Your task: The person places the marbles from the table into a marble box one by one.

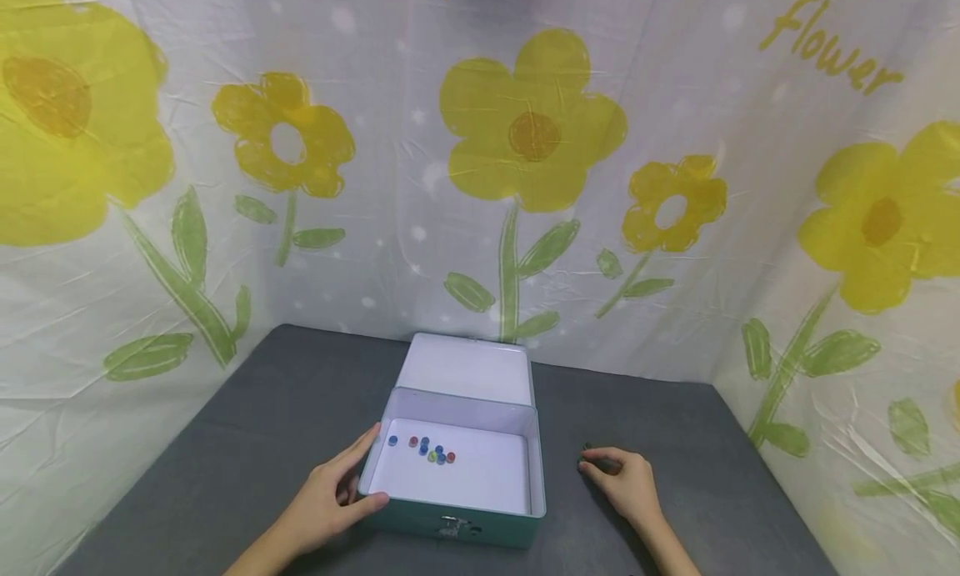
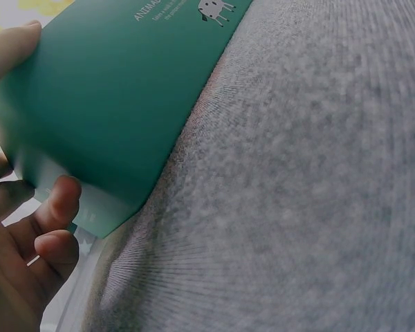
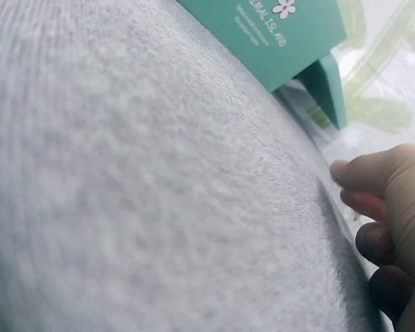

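A green lidded box [image 1: 450,522] with a white inside stands open on the dark table. Several small round bead-like pieces [image 1: 438,458], blue, red and yellow, lie on its floor toward the left. My left hand [image 1: 326,493] grips the box's front left corner, thumb at the front rim and fingers along the left side; in the left wrist view the thumb [image 2: 17,45] lies against the green wall. Right of the box, my right hand [image 1: 626,480] pinches a small dark bluish-green piece [image 1: 580,463] between thumb and index fingertips, low over the table. Another small dark piece [image 1: 587,446] shows just beyond the index finger.
The box's lid [image 1: 465,368] leans back behind it, toward the curtain. A metal clasp [image 1: 453,522] sits on the box front. A dark grey cloth [image 1: 247,468] covers the table, and a white curtain [image 1: 390,226] with yellow flowers encloses the back and sides.
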`<state>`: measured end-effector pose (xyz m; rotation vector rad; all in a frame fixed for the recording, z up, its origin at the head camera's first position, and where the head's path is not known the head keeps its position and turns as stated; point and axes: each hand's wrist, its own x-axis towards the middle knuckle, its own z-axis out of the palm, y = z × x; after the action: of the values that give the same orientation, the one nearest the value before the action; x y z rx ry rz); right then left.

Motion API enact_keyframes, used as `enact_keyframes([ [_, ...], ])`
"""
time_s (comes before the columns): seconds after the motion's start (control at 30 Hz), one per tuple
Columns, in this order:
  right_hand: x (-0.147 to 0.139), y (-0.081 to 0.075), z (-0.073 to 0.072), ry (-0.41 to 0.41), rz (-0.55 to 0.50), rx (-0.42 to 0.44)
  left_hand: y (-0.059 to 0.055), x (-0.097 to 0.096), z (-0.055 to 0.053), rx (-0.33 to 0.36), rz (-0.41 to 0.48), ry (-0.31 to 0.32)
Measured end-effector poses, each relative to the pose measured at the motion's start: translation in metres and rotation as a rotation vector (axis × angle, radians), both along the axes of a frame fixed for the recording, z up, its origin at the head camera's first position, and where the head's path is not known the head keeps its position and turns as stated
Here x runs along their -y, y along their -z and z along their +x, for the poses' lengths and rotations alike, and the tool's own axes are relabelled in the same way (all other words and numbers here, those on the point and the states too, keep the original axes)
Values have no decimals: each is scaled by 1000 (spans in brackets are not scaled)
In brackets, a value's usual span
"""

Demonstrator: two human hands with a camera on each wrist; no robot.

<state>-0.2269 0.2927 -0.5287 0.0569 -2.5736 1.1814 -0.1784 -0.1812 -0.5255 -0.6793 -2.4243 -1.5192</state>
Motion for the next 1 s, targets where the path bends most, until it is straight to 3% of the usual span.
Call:
enact_keyframes([
  [0.37, -10, -19, 3, 121, -338, 123, 0, 0, -1, 12, -5, -3],
  [0.67, -22, -43, 5, 209, -354, 91, -3, -1, -1, 22, -1, 1],
  [1.0, -12, -48, 3, 145, -387, 45, -5, -1, 2, 18, 1, -4],
])
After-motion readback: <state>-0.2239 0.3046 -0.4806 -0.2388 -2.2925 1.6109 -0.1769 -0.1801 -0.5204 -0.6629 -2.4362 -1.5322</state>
